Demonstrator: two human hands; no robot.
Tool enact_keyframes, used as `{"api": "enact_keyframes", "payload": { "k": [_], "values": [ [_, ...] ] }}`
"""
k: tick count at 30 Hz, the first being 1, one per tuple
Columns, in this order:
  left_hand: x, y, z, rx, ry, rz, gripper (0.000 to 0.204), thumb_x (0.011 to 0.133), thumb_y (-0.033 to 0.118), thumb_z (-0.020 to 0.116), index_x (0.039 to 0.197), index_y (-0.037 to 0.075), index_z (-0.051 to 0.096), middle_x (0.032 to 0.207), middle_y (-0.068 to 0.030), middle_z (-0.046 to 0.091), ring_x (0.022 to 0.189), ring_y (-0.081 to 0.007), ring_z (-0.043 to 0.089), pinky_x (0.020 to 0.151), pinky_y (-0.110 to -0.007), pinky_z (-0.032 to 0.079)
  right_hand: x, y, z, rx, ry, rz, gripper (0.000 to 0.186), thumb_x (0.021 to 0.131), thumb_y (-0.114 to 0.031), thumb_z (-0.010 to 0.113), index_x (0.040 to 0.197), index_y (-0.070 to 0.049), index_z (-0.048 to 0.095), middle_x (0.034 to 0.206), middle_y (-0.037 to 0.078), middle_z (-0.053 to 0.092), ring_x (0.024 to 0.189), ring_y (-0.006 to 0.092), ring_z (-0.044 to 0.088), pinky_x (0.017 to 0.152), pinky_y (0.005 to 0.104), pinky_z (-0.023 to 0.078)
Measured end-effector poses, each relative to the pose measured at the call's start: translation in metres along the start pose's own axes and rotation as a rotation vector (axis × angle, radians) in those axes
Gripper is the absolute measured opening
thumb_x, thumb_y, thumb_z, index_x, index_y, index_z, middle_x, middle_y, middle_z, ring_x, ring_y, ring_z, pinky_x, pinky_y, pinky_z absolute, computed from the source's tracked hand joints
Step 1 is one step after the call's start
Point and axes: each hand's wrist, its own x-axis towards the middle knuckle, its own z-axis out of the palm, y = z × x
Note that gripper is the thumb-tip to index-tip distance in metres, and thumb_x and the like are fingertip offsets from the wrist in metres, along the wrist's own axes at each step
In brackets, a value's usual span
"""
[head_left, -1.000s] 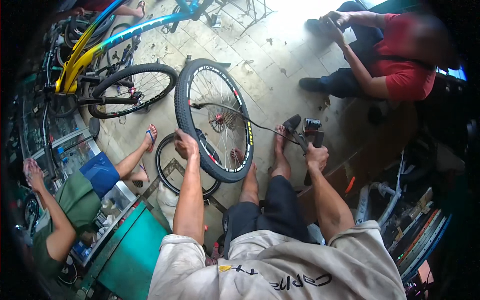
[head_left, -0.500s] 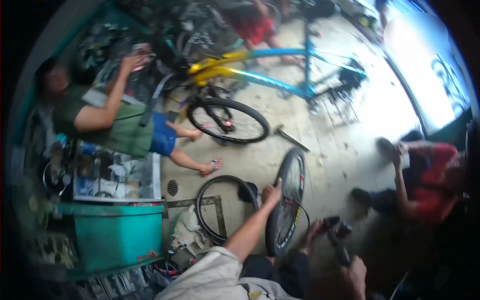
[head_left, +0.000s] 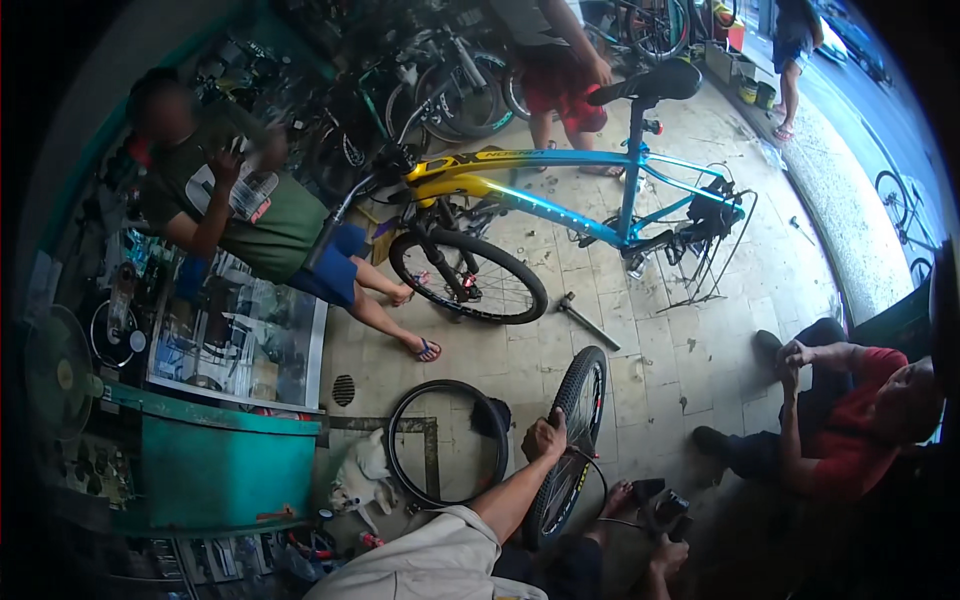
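Up close first: the wheel [head_left: 572, 470] is out on its own, fitted to no frame, and its tyre [head_left: 575, 383] sits on the rim wherever I can see it, so I'd call that part done. A thin dark hose [head_left: 604, 484] runs to the wheel; air looks to me like the part left open. How firm the tyre is, or whether the hose end is seated on a valve, I can't tell.

Now the grips. My left grip [head_left: 547, 437] is clamped on the tyre, fingers over the tread a little above the middle, and the wheel stands tilted against it, mostly to its right. My right grip [head_left: 668, 553] is lower and farther right, apart from the wheel; it looks closed round the dark handle of what I take for a pump [head_left: 672, 508], though it's dim there. The hose bridges that gap.

Farther out, a loose black ring [head_left: 447, 384] lies on the floor left of the wheel, a pale animal [head_left: 362, 475] beside it. Then a hammer [head_left: 590, 325], lying near the front of a yellow-and-blue bicycle [head_left: 550, 205]. That bicycle's rear end carries no wheel. Beyond it stands a person in red shorts [head_left: 553, 92].
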Motion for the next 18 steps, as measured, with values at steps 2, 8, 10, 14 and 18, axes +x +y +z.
{"api": "enact_keyframes", "payload": {
  "k": [2, 8, 10, 14, 18],
  "values": [
    [0.004, 0.002, -0.007, 0.076, -0.159, 0.026, 0.058, 0.097, 0.058, 0.053, 0.12, 0.006, 0.061, 0.105, -0.0249, 0.066, 0.099, -0.0417, 0.066, 0.088, -0.049, 0.052, 0.002, -0.008, 0.01, -0.013, -0.045, 0.036, 0.062, 0.075, -0.056, 0.074, 0.112, -0.006, 0.075, 0.108, 0.021, 0.074, 0.104, 0.0401, 0.07, 0.089, 0.0517, 0.056],
    [0.002, 0.013, -0.047, -0.193, 0.092, -0.045, 0.062, 0.087, 0.063, 0.06, 0.102, 0.003, 0.068, 0.097, -0.0227, 0.073, 0.09, -0.0412, 0.071, 0.079, -0.051, 0.056, 0.017, -0.027, 0.044, 0.014, 0.042, 0.147, 0.052, 0.077, -0.051, 0.071, 0.105, -0.008, 0.077, 0.101, 0.02, 0.075, 0.099, 0.0398, 0.072, 0.087, 0.052, 0.057],
    [0.003, 0.012, -0.062, -0.26, 0.02, -0.002, 0.061, 0.079, 0.057, 0.072, 0.105, 0.003, 0.066, 0.099, -0.0243, 0.072, 0.092, -0.0428, 0.071, 0.08, -0.051, 0.056, 0.02, -0.027, 0.047, 0.021, 0.058, 0.194, 0.05, 0.077, -0.049, 0.071, 0.104, -0.008, 0.077, 0.101, 0.02, 0.075, 0.098, 0.04, 0.072, 0.087, 0.0517, 0.057],
    [0.006, 0.01, -0.097, -0.086, -0.219, 0.075, 0.067, 0.066, 0.04, 0.085, 0.115, 0.0, 0.06, 0.106, -0.0262, 0.071, 0.099, -0.0439, 0.069, 0.088, -0.051, 0.056, 0.019, -0.023, 0.036, 0.098, -0.123, 0.138, 0.056, 0.078, -0.05, 0.075, 0.109, -0.004, 0.073, 0.11, 0.022, 0.073, 0.104, 0.0404, 0.07, 0.09, 0.0506, 0.055],
    [-0.012, 0.031, -0.128, -0.047, -0.33, 0.167, 0.073, 0.059, 0.023, 0.087, 0.118, -0.005, 0.057, 0.105, -0.0249, 0.07, 0.1, -0.0418, 0.069, 0.09, -0.047, 0.054, -0.002, -0.019, -0.017, 0.009, -0.314, -0.176, 0.052, 0.079, -0.042, 0.077, 0.11, 0.0, 0.073, 0.109, 0.024, 0.072, 0.105, 0.0419, 0.069, 0.091, 0.0488, 0.054]
  ]
}}
